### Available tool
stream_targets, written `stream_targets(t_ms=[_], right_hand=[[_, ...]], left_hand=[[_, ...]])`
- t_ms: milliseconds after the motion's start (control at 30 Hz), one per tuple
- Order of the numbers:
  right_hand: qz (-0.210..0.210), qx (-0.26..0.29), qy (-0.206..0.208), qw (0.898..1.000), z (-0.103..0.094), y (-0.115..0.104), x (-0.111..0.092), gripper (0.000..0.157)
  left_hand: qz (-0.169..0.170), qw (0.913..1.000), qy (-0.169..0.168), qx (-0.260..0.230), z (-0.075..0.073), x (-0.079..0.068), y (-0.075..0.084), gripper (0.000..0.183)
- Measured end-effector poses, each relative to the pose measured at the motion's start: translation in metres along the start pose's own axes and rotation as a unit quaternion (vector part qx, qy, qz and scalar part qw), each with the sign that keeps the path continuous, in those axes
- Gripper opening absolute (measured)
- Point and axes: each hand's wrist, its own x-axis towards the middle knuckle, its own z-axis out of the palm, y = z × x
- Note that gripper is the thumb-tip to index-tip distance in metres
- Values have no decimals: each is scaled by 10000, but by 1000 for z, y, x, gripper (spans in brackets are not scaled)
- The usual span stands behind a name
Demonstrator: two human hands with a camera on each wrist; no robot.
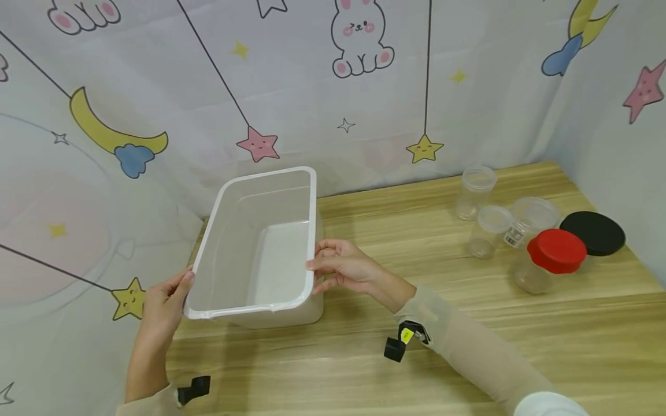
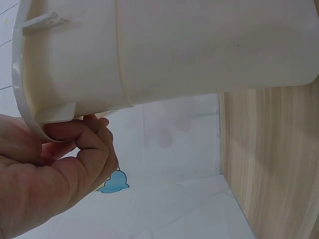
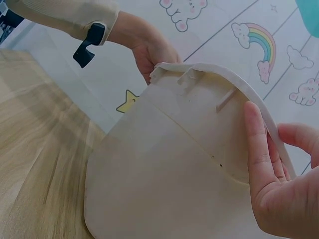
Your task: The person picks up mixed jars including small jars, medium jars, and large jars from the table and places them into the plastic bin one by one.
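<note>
A white plastic bin point(image 1: 283, 254), deep and rectangular with a rolled rim, stands at the left of the wooden table near the back wall. Nothing lies inside it. My left hand point(image 1: 162, 303) grips the rim at its near left corner, fingers curled under the lip in the left wrist view point(image 2: 65, 159). On the opposite side my right hand point(image 1: 346, 267) pinches the rim, thumb on top and fingers beneath. The right wrist view shows the bin's outer wall point(image 3: 164, 164) between both hands, with small ribs under the lip.
Clear plastic jars stand at the table's right: a tall jar point(image 1: 474, 193), a small one point(image 1: 486, 231), a wide one point(image 1: 536, 216), a red-lidded jar point(image 1: 557, 251) and one with a black lid point(image 1: 593, 233). Patterned cloth point(image 1: 312, 104) hangs behind and left of the table.
</note>
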Motion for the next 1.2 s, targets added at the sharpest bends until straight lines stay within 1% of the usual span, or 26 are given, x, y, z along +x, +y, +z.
stream_targets(t_ms=[333, 500, 733, 900, 1200], right_hand=[[24, 1, -7, 10000, 0, 1, 2, 18], [46, 9, -11, 10000, 0, 0, 1, 18], [43, 13, -102, 9999, -1, -1, 1, 18], [5, -14, -89, 10000, 0, -1, 1, 18], [27, -26, -40, 10000, -2, -1, 2, 17]], left_hand=[[24, 10000, 58, -76, 0, 0, 1, 51], [-31, 10000, 51, -77, 1, 0, 2, 52], [-10, 9999, 68, -118, 1, -1, 4, 52], [-45, 9999, 12, -123, 0, -1, 4, 53], [-141, 9999, 17, -50, 0, -2, 6, 53]])
